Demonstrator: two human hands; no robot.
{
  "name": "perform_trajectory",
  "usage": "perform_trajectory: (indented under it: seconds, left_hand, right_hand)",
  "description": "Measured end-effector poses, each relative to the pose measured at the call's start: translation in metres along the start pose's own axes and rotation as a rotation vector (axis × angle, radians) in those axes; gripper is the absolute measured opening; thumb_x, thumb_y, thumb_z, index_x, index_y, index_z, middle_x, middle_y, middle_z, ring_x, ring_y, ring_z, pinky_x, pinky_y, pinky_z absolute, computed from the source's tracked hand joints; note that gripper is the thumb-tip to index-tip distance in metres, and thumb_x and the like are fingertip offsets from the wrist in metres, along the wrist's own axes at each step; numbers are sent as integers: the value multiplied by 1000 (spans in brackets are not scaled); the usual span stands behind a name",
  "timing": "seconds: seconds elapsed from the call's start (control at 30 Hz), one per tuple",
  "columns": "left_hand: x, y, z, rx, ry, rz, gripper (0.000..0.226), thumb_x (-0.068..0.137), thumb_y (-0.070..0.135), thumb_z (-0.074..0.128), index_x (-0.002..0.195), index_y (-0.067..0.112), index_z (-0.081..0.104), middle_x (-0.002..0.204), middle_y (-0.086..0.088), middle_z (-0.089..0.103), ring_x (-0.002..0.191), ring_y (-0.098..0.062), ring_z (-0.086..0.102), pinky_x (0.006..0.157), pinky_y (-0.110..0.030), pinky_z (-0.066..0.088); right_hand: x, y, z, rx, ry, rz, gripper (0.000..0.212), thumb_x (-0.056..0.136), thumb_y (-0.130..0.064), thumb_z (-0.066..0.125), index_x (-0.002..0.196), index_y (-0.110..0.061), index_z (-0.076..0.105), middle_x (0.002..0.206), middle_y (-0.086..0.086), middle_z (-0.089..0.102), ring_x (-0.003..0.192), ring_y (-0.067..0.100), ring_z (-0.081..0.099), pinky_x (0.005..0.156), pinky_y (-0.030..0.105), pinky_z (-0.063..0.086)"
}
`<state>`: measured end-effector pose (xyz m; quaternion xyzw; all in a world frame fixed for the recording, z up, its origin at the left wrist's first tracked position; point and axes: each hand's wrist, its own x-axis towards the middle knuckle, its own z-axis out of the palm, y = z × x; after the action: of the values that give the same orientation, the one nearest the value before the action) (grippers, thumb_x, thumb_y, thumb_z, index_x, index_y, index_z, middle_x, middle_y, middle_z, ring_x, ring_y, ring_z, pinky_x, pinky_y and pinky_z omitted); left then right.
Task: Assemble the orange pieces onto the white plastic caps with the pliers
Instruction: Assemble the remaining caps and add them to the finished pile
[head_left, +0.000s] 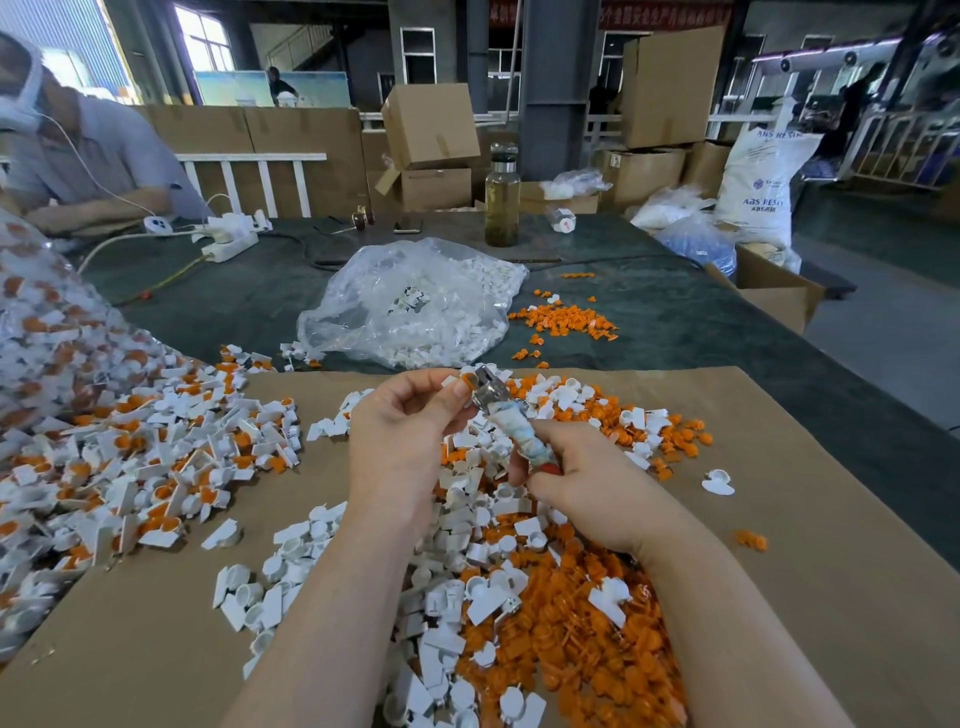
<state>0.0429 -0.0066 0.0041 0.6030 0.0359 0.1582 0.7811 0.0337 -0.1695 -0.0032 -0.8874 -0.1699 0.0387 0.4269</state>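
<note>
Currently, from the head view, your left hand (410, 415) pinches a small orange piece (469, 381) at the metal head of the pliers (511, 421); your right hand (582, 480) is curled round their tape-wrapped handle. Progress is partial: assembled caps (130, 462) lie heaped at left on the cardboard sheet (831, 519), while loose white caps (291, 561) and ribbed orange pieces (566, 639) remain in quantity, plus a clear bag (415, 306) of white parts.
</note>
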Motion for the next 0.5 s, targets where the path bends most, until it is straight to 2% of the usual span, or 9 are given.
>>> perform_trajectory:
  seconds: [0.07,0.13,0.27,0.37,0.43,0.5]
  left_hand:
    - [1,0,-1,-10,-7,-25,12,85,-1,70,83,11,70,65,6,72,59,-6,68,59,-16,54]
    - [1,1,-3,-27,-17,-72,11,85,1,70,83,12,71,68,4,73,62,-9,70,61,-18,56]
    - [5,3,-11,-103,15,-225,6,87,5,69,87,10,71,77,-2,76,72,-14,74,64,-22,60]
    - [13,8,-28,-269,178,-367,10,88,7,67,98,7,69,85,-7,78,79,-15,76,67,-24,61]
    - [19,11,-43,-390,333,-426,13,88,8,67,101,5,68,82,-9,77,78,-15,76,67,-25,61]
    - [26,12,-58,-501,462,-454,15,93,10,64,106,5,66,78,-10,77,74,-13,76,64,-24,61]
  right_hand:
    - [0,0,0,-12,1,9,30,86,-5,54,76,-33,58,71,-19,61,68,0,57,62,24,45]
    - [1,1,1,-20,5,8,29,87,-6,55,77,-34,57,69,-20,61,65,-2,56,58,23,43]
    - [3,2,5,-68,55,-3,7,87,-15,59,89,-22,62,81,-1,65,74,21,61,66,43,51]
    - [5,7,3,-87,156,5,7,88,-19,60,83,-24,58,79,-4,62,71,17,58,61,38,47]
    - [6,12,0,-108,227,44,12,88,-19,59,78,-25,55,73,-6,58,65,11,52,55,30,40]
    - [8,18,-2,-140,306,102,16,90,-21,58,75,-21,53,67,-5,54,59,11,48,52,27,34]
